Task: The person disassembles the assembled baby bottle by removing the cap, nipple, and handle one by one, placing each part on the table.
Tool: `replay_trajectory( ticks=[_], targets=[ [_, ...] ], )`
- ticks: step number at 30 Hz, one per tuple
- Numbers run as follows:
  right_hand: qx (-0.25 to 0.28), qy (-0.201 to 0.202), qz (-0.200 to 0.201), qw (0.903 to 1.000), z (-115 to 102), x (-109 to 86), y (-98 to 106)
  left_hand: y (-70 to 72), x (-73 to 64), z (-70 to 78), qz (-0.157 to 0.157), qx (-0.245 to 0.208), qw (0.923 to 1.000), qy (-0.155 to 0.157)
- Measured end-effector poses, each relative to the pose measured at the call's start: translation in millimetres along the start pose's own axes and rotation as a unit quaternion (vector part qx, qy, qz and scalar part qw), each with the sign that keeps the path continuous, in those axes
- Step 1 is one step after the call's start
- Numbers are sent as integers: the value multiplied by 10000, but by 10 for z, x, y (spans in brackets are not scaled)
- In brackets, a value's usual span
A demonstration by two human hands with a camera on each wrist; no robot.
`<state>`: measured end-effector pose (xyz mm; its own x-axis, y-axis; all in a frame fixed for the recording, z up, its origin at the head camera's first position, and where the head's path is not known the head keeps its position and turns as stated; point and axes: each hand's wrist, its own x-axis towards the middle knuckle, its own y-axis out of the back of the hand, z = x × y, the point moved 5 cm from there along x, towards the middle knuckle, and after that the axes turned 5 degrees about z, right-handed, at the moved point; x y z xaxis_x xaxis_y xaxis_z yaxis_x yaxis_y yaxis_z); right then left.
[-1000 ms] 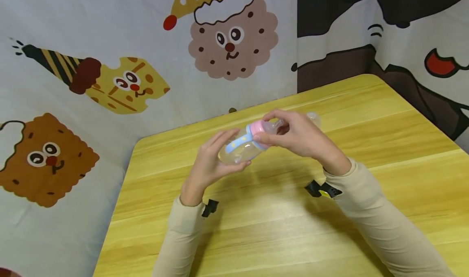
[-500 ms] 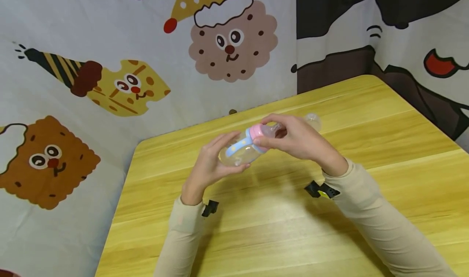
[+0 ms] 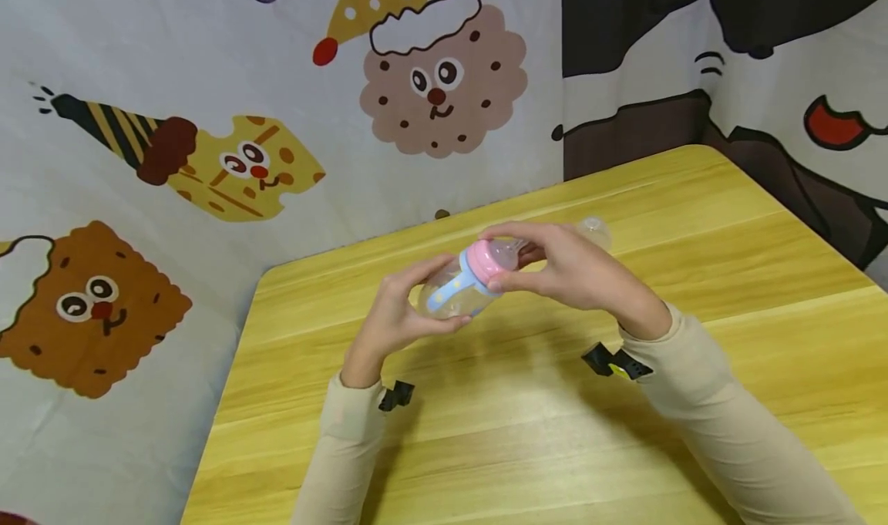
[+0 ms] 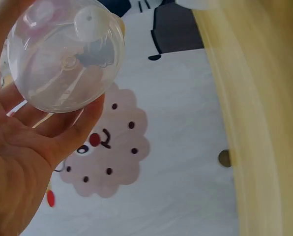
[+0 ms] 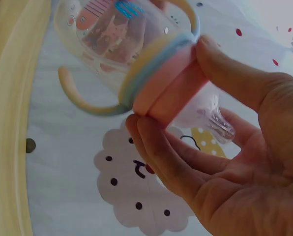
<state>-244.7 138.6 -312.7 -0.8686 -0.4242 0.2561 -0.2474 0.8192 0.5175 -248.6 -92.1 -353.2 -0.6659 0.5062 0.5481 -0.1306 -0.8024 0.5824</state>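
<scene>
A clear baby bottle (image 3: 463,303) is held tilted above the table, its teat end toward the right. Its base faces the camera in the left wrist view, where the left hand (image 4: 31,142) curls round the body. The right hand (image 3: 579,270) pinches the pink collar (image 5: 163,91) between thumb and fingertips. The clear teat (image 5: 218,125) points toward that palm. Below the collar sits a blue ring with two handles; one handle (image 5: 82,98) shows its side in the right wrist view. Printed pictures mark the bottle's side.
Behind the right hand, a clear dome-shaped cap (image 3: 594,232) stands on the wood-grain table (image 3: 486,448), partly hidden. A cloth wall (image 3: 333,178) printed with cartoon figures closes off the back and left. Small black cameras (image 3: 613,361) sit at both wrists.
The bottle has turned a little, so more of the pink collar faces the head camera. The right hand's fingers have shifted on the collar, and the left hand stays round the body.
</scene>
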Motion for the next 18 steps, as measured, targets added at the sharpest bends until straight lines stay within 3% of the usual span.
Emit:
replay_trajectory(
  ticks=[5, 10, 13, 18],
  targets=[
    [43, -5, -77, 10000, -28, -33, 49, 13, 0, 48, 1, 75, 10000, -9],
    [-20, -320, -21, 9995, -39, -63, 138, 6, 12, 61, 26, 5, 10000, 27],
    [48, -532, 416, 9977, -59, -72, 226, -2, 16, 52, 49, -106, 9999, 84],
    [80, -554, 1605, 9854, -89, -83, 314, 15, 12, 41, 165, -217, 9994, 194]
  ],
)
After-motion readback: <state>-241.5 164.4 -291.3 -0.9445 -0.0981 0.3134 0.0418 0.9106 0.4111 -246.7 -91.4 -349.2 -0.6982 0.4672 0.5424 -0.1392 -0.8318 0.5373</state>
